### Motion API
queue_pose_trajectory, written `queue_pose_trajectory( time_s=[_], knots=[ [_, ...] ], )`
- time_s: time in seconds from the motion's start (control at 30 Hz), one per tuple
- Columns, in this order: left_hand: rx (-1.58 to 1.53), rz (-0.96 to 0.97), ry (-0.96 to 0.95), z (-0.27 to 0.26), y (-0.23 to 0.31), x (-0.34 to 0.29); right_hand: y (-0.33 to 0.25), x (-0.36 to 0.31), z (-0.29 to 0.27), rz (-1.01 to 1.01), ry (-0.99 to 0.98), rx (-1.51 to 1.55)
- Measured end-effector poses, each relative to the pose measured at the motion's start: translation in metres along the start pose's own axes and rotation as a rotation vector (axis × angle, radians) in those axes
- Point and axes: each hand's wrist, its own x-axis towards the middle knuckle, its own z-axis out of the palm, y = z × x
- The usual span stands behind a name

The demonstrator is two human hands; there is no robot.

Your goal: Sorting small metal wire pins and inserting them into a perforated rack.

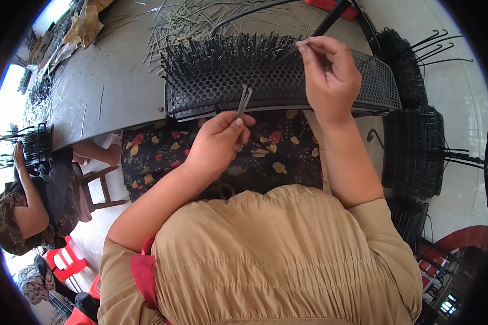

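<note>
My left hand is closed around a few thin grey metal rods. Their bent, hooked ends stick up past my thumb, just in front of a black perforated metal rack. Many dark rods stand packed upright along the rack's left and middle part. Above the rack, to the right of those rods, my right hand pinches a thin metal rod between thumb and fingertips. Its far end runs toward the standing rods, and I cannot tell whether it touches them.
Loose metal rods lie heaped on the grey table behind the rack. Black racks with protruding hooks stand at the right. A co-worker sits at the left beside another rack. A flowered cloth covers my lap.
</note>
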Motion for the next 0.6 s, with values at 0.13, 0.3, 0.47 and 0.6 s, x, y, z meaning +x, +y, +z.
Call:
queue_pose_trajectory(
  time_s=[0.13, 0.3, 0.47, 0.6],
  knots=[
    [-0.003, 0.024, -0.007, 0.004, -0.001, -0.001, 0.001, -0.001, -0.001, -0.036, -0.02, -0.047],
    [-0.001, 0.025, 0.0, 0.002, -0.002, 0.001, 0.003, 0.0, 0.0, -0.036, -0.031, -0.093],
    [-0.007, 0.019, -0.018, 0.002, -0.002, 0.002, 0.01, 0.003, 0.001, -0.23, -0.202, -0.308],
    [-0.044, 0.045, -0.041, 0.002, -0.001, -0.003, -0.011, -0.019, 0.002, -0.02, -0.196, -0.164]
  ],
)
